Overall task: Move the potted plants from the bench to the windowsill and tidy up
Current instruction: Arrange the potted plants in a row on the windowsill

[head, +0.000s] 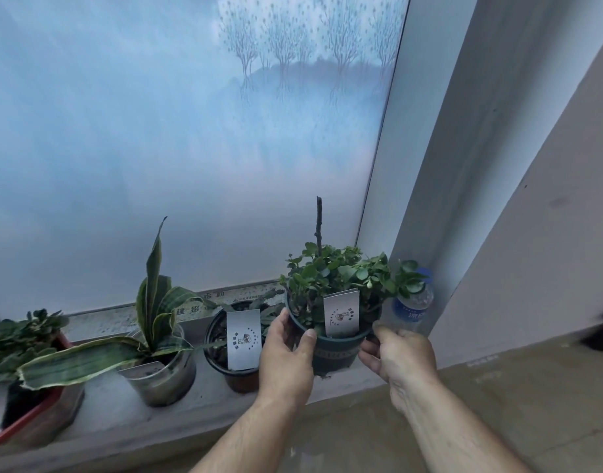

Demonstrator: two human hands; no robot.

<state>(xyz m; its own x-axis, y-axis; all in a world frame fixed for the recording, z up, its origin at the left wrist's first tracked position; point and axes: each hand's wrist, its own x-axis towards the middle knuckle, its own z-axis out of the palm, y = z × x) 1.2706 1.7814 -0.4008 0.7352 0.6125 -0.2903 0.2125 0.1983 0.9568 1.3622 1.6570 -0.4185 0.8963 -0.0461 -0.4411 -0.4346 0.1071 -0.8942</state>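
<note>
We hold the green pot (332,349) with both hands. Our left hand (286,356) wraps its left side, thumb on the rim. Our right hand (395,353) curls around its right side. The pot is at the windowsill (122,414), at its right end, between the black pot (237,373) and a water bottle (412,308). We should set it down flat, away from the edge, and let go slowly so we don't bump the bottle.

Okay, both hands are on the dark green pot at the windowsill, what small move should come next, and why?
Probably settle the dark green plastic pot flat on the grey stone windowsill, then let go. The left hand and right hand grip its sides, its base is at the sill's front edge, and a clear water bottle stands close behind.
</note>
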